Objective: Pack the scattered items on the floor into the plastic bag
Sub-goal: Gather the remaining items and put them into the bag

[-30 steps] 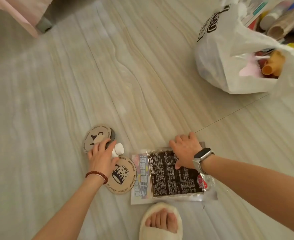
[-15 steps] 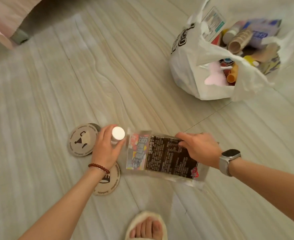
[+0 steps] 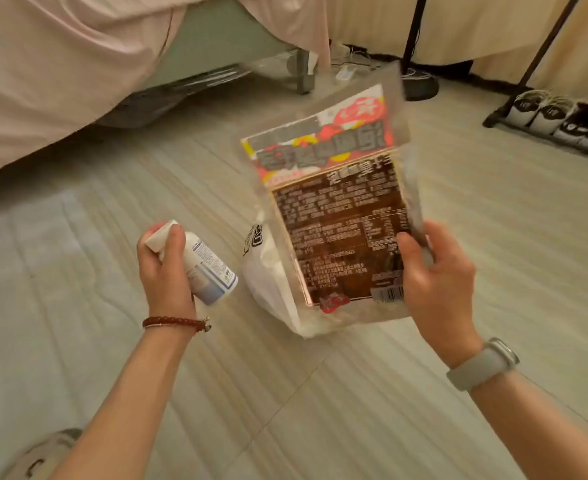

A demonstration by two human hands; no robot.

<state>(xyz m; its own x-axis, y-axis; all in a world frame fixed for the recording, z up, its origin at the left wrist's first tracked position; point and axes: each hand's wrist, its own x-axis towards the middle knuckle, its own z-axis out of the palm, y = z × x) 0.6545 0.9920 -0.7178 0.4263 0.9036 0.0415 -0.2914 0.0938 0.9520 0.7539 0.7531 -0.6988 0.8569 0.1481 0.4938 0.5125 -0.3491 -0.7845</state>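
We see bare floor (image 3: 77, 289) open left of left hand (image 3: 166, 268) and below both forearms. Snack packet (image 3: 337, 216), upright in right hand (image 3: 438, 282), screens most of plastic bag (image 3: 271, 289) behind it. Bed drape (image 3: 60, 64) closes far left; rack legs (image 3: 528, 71) and shoes (image 3: 559, 119) line far right.
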